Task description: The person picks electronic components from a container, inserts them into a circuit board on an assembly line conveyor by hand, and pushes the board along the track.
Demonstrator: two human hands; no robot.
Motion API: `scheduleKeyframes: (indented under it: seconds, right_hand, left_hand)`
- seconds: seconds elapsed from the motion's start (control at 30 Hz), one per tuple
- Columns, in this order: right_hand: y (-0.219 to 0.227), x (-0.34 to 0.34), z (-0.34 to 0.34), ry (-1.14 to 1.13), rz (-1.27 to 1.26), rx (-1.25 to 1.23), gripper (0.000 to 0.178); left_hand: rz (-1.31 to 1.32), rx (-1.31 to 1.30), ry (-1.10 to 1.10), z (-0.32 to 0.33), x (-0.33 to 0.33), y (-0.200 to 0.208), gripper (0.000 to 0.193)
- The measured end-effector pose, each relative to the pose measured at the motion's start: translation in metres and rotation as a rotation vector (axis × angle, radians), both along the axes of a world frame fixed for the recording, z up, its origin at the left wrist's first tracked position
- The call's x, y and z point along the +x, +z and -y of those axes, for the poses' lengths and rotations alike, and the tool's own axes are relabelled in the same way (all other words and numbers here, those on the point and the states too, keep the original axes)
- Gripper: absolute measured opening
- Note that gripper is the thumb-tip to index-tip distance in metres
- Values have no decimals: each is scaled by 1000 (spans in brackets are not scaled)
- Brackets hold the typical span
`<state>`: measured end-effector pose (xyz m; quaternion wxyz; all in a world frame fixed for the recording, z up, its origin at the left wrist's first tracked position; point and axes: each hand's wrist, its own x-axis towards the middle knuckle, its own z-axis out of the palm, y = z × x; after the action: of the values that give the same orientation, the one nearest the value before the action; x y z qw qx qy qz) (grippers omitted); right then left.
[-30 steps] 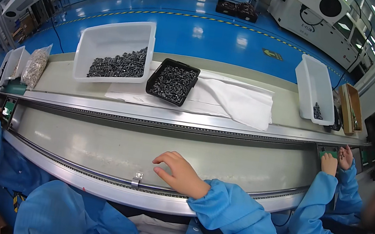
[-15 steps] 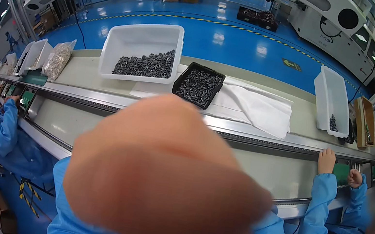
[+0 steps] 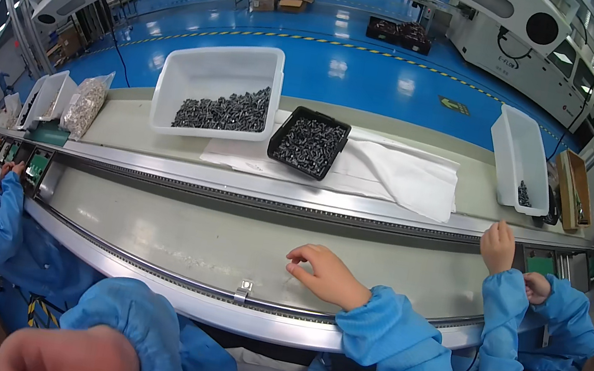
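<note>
Black tray: A black rectangular plastic tray (image 3: 332, 154), taken as landmark, sat on the pale worktop (image 3: 118, 114), filled with small dark loose parts (image 3: 309, 143).
White bin: A large white rectangular plastic bin (image 3: 210, 72), holding similar parts, stood just left of the tray.
White sheet: A creased white sheet (image 3: 411, 176) lay partly beneath the tray and out to its right.
Right hand: The right hand (image 3: 329, 276) hung over the pale conveyor bed (image 3: 174, 224), on the wearer's side of the tray and well apart from it; fingers loosely curled, thumb parted, nothing visibly held.
Left hand: The left hand (image 3: 74, 354), blurred and cut by the view's lower edge, was nearer the wearer and left of the tray; its grip could not be told.
Step in hand: Judged a pause, neither hand touching tray or bin.
Next move: A pick from the tray would call for a forward reach and fingertip pinch.
</note>
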<state>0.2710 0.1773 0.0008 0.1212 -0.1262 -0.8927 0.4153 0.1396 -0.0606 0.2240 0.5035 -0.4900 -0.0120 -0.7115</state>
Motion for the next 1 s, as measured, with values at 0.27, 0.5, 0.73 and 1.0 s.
scheduleKeyframes:
  seconds: [0.27,0.5,0.73,1.0]
  right_hand:
    - [-5,1,1,40,107,44,29]
    - [-3,-3,-11,-19,126,-49,29]
    - [-5,-4,-10,27,170,-60,30]
    - [-8,-6,-9,49,184,-67,30]
  left_hand:
    - [265,-1883,28,-221,-72,-79,30]
    - [-15,-1777,675,-299,-102,-178,31]
    - [0,-2035,689,-315,-107,-170,26]
    - [480,-2101,160,-326,-133,-181,20]
